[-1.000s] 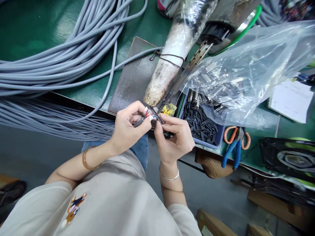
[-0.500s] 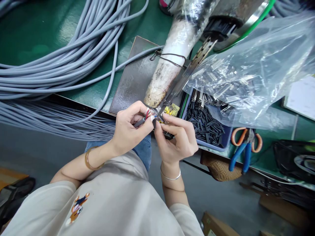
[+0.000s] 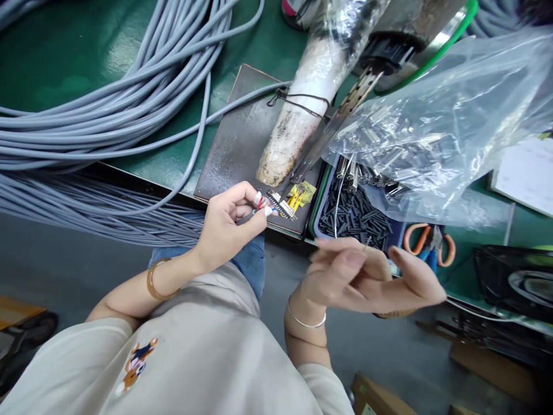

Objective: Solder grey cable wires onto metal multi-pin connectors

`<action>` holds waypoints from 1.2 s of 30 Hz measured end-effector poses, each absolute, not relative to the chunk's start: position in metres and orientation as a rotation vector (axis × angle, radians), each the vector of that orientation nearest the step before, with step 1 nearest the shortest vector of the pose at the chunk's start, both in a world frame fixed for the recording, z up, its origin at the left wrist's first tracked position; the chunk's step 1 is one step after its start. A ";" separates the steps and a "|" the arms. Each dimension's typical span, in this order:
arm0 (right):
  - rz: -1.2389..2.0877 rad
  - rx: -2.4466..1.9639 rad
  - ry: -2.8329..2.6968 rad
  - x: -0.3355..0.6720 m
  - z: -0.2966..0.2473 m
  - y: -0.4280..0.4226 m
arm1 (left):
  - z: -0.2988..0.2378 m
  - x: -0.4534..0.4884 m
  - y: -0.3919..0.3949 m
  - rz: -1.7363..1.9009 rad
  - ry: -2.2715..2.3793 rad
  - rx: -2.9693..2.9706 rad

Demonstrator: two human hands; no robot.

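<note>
Slanting in from the lower left, the left forearm (image 3: 170,276) brings the left hand (image 3: 233,222) to the near edge of the green surface (image 3: 253,43). Its thumb and forefinger, tipped with white covers (image 3: 258,197), pinch thin coloured wires (image 3: 261,203) beside a small multi-pin connector (image 3: 280,206). The right hand (image 3: 358,276), well apart from the left, is in front of a blue tray (image 3: 321,210), its fingers partly curled and one digit stretched to the right. A thin silvery strand (image 3: 336,210) rises beside those fingers (blur hides their tips, so I cannot tell whether they grip it). The connector sits at the near right corner of a dark plate (image 3: 235,144), next to a yellow piece (image 3: 299,197). Black sleeves (image 3: 358,216) lie in the tray. Farther off, a perforated metal rod (image 3: 349,104) slants down toward the connector, alongside a white wrapped tube (image 3: 298,124).
</note>
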State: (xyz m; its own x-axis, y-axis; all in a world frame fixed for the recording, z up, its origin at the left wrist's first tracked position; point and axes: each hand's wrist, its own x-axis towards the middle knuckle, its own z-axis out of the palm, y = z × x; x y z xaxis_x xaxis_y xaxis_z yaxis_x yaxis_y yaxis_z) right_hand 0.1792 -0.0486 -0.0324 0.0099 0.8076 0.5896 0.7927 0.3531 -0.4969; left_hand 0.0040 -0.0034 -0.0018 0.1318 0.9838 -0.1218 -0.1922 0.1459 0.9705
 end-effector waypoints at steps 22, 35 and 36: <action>-0.054 -1.300 -1.628 0.149 -0.030 -0.044 | -0.015 0.009 -0.007 1.241 1.097 1.319; -0.064 -1.332 -1.610 0.150 -0.028 -0.042 | -0.015 0.011 -0.006 1.336 1.053 1.527; -0.053 -1.334 -1.602 0.150 -0.028 -0.042 | -0.015 0.011 -0.006 1.334 1.048 1.536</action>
State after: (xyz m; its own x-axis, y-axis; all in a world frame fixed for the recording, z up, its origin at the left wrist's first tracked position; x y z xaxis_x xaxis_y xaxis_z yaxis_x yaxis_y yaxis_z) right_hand 0.1497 -0.0417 -0.0277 0.1184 0.7111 0.6931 0.7554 0.3885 -0.5276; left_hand 0.0108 -0.0058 -0.0148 0.0893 0.9487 0.3033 0.0701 -0.3098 0.9482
